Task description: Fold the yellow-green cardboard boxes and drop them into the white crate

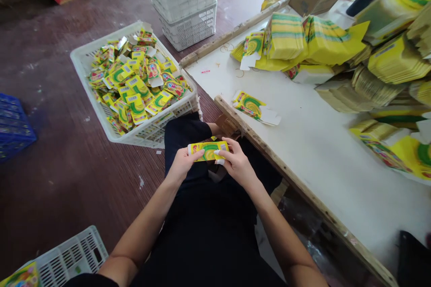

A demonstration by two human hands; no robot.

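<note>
A small yellow and green carton (209, 150) is held level above my lap. My left hand (182, 161) grips its left end, thumb on the front face. My right hand (237, 161) is closed round the right end, with white tips on some of its fingers. Ahead and to the left, a white crate (137, 137) holds a heap of similar cartons (136, 85). On the white table (303, 130) to the right lies a single carton (251, 105) with its white flap out.
Stacks of flat yellow cartons (286, 38) cover the table's far side. A wooden edge (286, 170) runs along the table beside my right arm. Stacked white crates (188, 0) stand ahead, a blue crate (15, 128) at the left and another crate (74, 255) at lower left.
</note>
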